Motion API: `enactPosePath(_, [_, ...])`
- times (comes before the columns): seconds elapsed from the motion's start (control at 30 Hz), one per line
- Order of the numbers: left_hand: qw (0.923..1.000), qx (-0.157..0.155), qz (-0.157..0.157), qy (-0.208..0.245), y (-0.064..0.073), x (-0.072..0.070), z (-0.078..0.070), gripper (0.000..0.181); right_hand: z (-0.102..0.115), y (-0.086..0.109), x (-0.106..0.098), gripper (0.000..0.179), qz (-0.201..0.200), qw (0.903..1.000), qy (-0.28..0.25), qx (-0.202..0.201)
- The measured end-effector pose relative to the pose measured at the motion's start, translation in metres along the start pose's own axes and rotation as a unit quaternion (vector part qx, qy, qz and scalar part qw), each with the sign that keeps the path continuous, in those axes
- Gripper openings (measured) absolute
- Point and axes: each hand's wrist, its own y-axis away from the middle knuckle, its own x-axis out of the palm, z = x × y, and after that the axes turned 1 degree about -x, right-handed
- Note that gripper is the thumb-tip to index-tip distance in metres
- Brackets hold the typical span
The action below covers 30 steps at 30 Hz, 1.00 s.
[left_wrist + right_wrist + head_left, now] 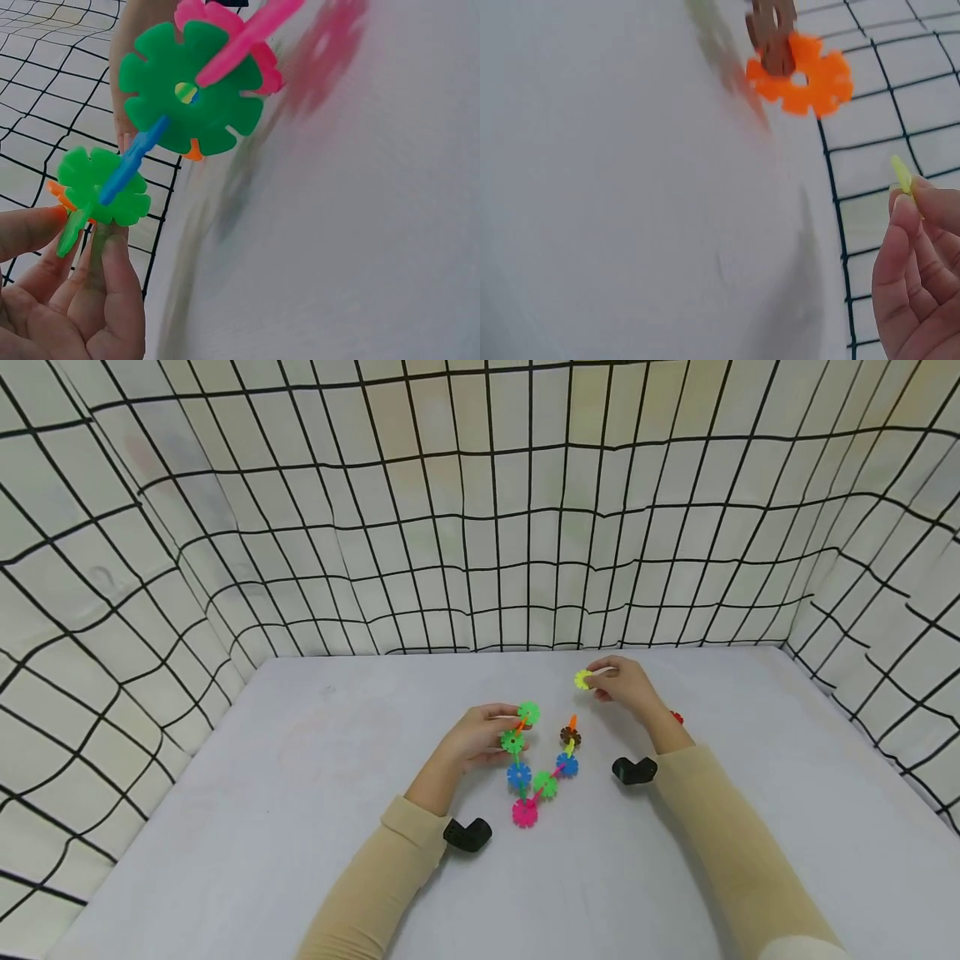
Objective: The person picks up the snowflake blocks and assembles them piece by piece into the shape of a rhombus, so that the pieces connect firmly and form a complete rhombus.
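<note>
A chain of slotted plastic snowflake discs makes a V shape, its bottom a pink disc [525, 814]. My left hand [477, 735] grips the chain's left arm near its top, where green discs, one of them a bright green disc [529, 712], join an orange one. In the left wrist view, thumb and fingers [116, 292] pinch that end. The right arm ends in a brown disc [571, 737] and an orange disc [817, 79], beyond which nothing is attached. My right hand [626, 681] pinches a single yellow disc [582, 679] by its edge, apart from the chain.
A red piece [677, 717] lies partly hidden behind the right forearm. Black wrist devices, a left one [467, 835] and a right one [634, 771], sit at the cuffs. Black grid netting [487, 518] over white sheeting walls the white table [247, 827].
</note>
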Motion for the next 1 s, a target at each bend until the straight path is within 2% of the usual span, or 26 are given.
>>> enactPosePath(0.13, [1.0000, -0.005, -0.003, -0.002, 0.000, 0.001, 0.001, 0.032, 0.006, 0.007, 0.005, 0.036, 0.008, 0.9996, -0.021, -0.019])
enactPosePath(0.33, [1.0000, -0.006, -0.004, -0.002, 0.001, 0.002, 0.000, 0.031, 0.015, 0.013, 0.013, 0.037, 0.013, 0.9993, -0.022, -0.027])
enactPosePath(0.53, [1.0000, -0.004, -0.004, 0.005, 0.001, 0.002, -0.001, 0.030, 0.021, 0.017, 0.024, 0.035, 0.035, 0.9976, -0.046, -0.039])
enactPosePath(0.73, [0.9999, -0.006, -0.003, 0.012, 0.000, 0.002, -0.001, 0.030, 0.023, 0.023, 0.034, 0.029, 0.067, 0.9885, -0.093, -0.099])
enactPosePath(0.87, [0.9999, -0.008, -0.004, 0.012, 0.001, 0.002, -0.001, 0.032, 0.021, 0.025, 0.039, 0.027, 0.092, 0.9821, -0.098, -0.133])
enactPosePath(1.0, [0.9999, -0.011, -0.002, 0.010, 0.001, 0.002, -0.001, 0.034, 0.021, 0.028, 0.040, 0.025, 0.101, 0.9797, -0.091, -0.147])
